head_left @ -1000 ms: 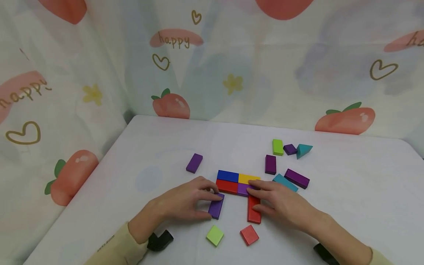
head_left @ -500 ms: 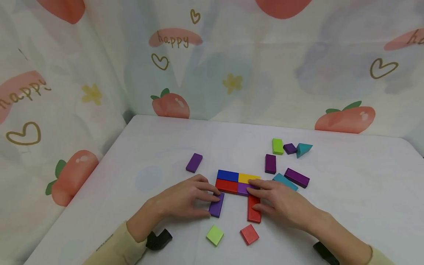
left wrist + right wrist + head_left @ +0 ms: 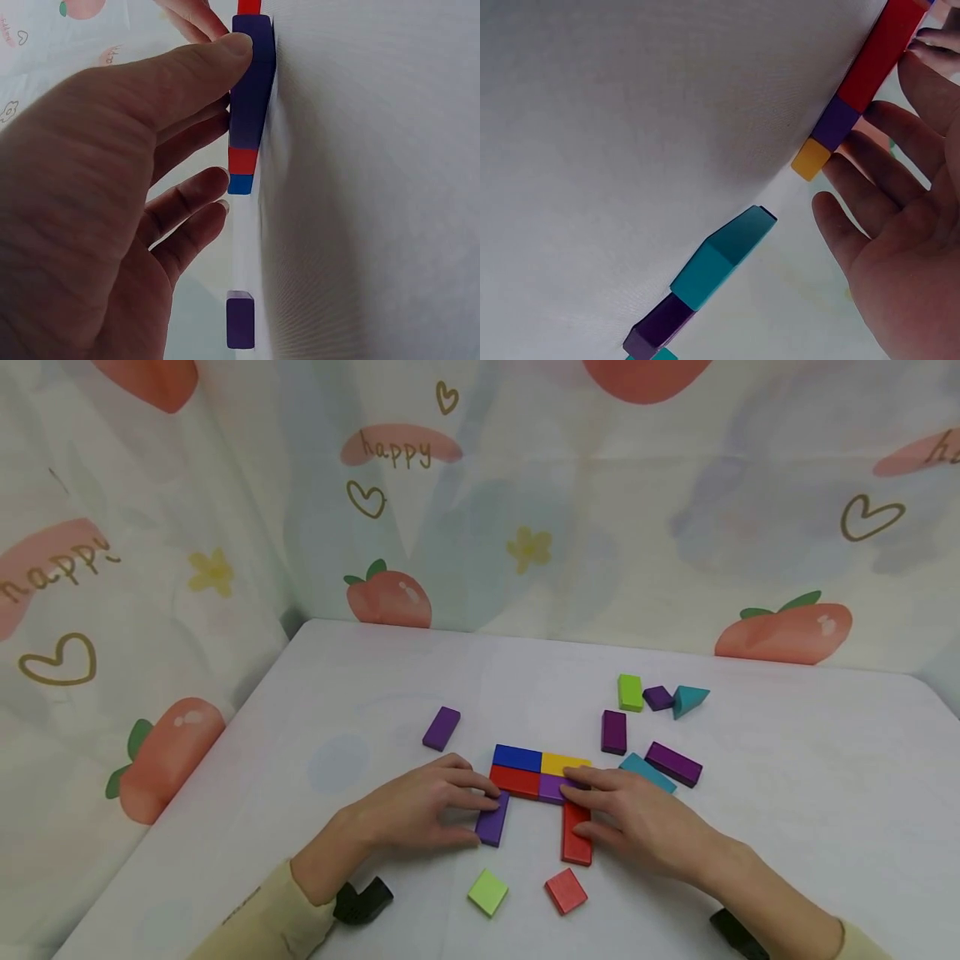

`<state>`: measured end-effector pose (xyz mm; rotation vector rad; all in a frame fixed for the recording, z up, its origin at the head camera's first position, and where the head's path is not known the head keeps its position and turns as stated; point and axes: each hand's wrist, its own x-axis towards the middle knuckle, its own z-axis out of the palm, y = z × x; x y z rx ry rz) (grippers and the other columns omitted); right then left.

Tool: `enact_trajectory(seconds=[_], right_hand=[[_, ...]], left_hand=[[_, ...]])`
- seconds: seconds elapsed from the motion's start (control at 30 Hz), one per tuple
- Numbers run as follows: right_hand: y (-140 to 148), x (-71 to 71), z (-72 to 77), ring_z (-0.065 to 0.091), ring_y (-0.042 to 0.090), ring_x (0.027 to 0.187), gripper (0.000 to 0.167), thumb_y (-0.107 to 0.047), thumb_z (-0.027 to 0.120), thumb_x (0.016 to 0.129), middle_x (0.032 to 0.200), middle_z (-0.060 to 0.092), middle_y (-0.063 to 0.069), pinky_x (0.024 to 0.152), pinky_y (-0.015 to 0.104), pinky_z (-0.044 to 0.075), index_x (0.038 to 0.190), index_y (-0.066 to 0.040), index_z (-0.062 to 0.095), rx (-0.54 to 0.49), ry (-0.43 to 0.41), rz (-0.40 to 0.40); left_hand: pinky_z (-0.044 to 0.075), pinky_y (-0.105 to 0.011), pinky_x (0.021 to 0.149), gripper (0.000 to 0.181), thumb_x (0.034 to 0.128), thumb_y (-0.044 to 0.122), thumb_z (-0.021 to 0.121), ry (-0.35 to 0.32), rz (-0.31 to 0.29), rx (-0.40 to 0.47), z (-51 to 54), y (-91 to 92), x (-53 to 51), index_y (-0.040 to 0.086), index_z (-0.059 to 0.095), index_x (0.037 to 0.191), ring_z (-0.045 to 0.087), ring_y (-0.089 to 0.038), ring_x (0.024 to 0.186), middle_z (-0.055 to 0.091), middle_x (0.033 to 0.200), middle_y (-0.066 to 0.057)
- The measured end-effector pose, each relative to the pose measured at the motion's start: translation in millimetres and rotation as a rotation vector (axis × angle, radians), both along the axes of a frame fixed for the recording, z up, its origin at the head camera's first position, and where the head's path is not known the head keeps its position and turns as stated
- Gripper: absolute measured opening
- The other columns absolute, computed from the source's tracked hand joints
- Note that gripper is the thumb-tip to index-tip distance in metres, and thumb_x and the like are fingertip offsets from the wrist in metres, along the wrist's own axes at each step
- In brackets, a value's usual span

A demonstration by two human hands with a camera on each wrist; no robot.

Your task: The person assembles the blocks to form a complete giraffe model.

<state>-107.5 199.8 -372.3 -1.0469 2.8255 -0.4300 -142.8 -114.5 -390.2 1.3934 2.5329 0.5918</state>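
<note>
My left hand (image 3: 420, 806) holds a long purple block (image 3: 492, 828) with its thumb and fingertips; in the left wrist view the thumb tip lies on that block (image 3: 251, 97). Its far end meets a red block (image 3: 513, 782) in a flat group with a blue block (image 3: 517, 758), a yellow block (image 3: 558, 764) and a short purple block (image 3: 551, 788). With loosely extended fingers, my right hand (image 3: 645, 814) rests at the group's right side. Its fingertips touch the yellow and short purple blocks, and the thumb touches an upright red block (image 3: 577, 847) below them.
A green square block (image 3: 488, 892) and a red square block (image 3: 566, 891) lie nearer me. Behind the right hand are a teal block (image 3: 647, 772), dark purple blocks (image 3: 673, 764), a light green block (image 3: 630, 692) and a teal triangle (image 3: 688, 700). One purple block (image 3: 441, 728) lies at left.
The long purple block has slid slightly away from me, up against the red block, along with my left hand. My right hand has stayed in place.
</note>
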Motion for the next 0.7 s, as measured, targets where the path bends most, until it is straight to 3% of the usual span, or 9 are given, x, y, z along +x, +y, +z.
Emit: enact_trajectory(seconds=[0.2, 0.43, 0.7], right_hand=[[-0.1, -0.5, 0.9, 0.058, 0.035, 0.123, 0.048, -0.028, 0.077, 0.091, 0.140, 0.059, 0.013, 0.093, 0.046, 0.054, 0.134, -0.008, 0.067, -0.001, -0.002, 0.002], [-0.2, -0.9, 1.6, 0.058, 0.035, 0.124, 0.048, -0.029, 0.077, 0.091, 0.140, 0.059, 0.013, 0.093, 0.046, 0.054, 0.134, -0.009, 0.067, 0.003, -0.006, 0.001], [-0.2, -1.4, 0.2, 0.059, 0.034, 0.122, 0.048, -0.029, 0.077, 0.091, 0.140, 0.059, 0.013, 0.093, 0.047, 0.054, 0.133, -0.008, 0.068, 0.000, 0.005, 0.011]], left_hand=[[0.044, -0.025, 0.103, 0.044, 0.0911, 0.034, 0.078, -0.012, 0.012, 0.047, 0.1, -0.2, -0.4, 0.018, 0.070, 0.132, 0.047, -0.010, 0.124, 0.060, 0.134, 0.010], [0.042, -0.033, 0.108, 0.044, 0.0918, 0.032, 0.077, 0.003, 0.110, 0.155, 0.4, 6.2, -4.7, 0.016, 0.069, 0.132, 0.045, -0.013, 0.134, 0.057, 0.139, 0.003], [0.031, -0.036, 0.116, 0.051, 0.0931, 0.035, 0.075, -0.050, 0.036, 0.082, -5.3, 20.4, -23.4, 0.019, 0.063, 0.140, 0.030, -0.011, 0.147, 0.049, 0.151, 0.008]])
